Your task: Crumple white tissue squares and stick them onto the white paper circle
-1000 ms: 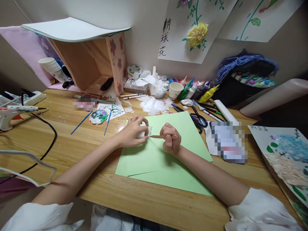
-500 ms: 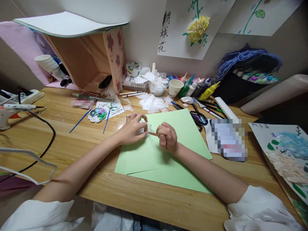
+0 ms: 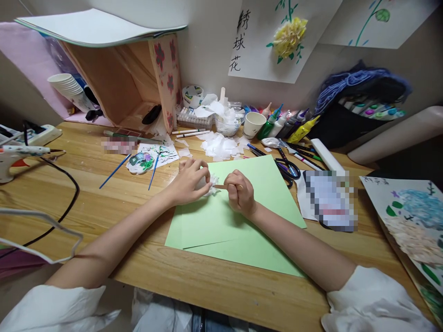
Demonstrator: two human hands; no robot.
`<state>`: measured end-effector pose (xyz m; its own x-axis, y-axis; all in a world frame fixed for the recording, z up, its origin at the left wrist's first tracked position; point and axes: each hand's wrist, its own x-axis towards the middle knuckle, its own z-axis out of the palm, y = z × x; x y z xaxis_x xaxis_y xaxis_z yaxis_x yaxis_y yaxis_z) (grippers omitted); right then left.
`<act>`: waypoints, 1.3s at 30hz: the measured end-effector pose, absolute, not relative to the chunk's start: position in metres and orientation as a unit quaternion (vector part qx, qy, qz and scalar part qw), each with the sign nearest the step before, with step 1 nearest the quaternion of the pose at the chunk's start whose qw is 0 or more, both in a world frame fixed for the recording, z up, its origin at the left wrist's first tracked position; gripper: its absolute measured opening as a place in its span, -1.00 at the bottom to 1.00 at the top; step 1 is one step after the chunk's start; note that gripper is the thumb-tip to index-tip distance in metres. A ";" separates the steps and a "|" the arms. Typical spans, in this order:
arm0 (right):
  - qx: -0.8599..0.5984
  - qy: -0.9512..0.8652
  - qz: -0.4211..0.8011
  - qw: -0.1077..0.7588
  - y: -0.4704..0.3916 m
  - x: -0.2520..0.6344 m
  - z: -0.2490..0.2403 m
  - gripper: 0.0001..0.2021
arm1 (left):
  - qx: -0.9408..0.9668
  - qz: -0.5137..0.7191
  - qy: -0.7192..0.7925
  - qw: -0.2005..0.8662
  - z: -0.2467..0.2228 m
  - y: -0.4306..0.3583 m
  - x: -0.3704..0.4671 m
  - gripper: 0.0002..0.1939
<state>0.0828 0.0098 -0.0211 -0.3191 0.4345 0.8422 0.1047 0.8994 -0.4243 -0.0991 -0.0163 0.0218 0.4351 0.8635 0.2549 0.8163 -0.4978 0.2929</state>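
On a light green sheet of paper [image 3: 249, 240] sits a small ruffled bunch of white paper [image 3: 215, 180], partly hidden behind my left hand [image 3: 190, 183]. The fingers of that hand curl over the bunch, with thumb and index fingertips close together at its right side. My right hand [image 3: 240, 191] is closed in a fist round a wooden craft stick [image 3: 220, 186]. The stick lies roughly level and points left, its tip at the white paper beside my left fingertips. Whether the tip touches the paper or the fingertips, I cannot make out.
Torn white paper pieces [image 3: 221, 146] lie behind the sheet, near a paper cup [image 3: 254, 124] and paint bottles [image 3: 268, 125]. Scissors [image 3: 289, 169] are right of the sheet. Brushes [image 3: 154, 171] and a paint palette [image 3: 140, 163] lie left, beyond them a glue gun [image 3: 24, 154].
The left fingers have shifted slightly, and more of the white paper bunch shows beside them. The right hand keeps hold of the craft stick, now more level. The view has moved a little.
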 end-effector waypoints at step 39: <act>-0.172 -0.806 0.123 0.553 0.008 0.074 -0.014 -0.86 | 0.677 0.283 0.669 0.119 -0.007 -0.006 -0.112 -0.78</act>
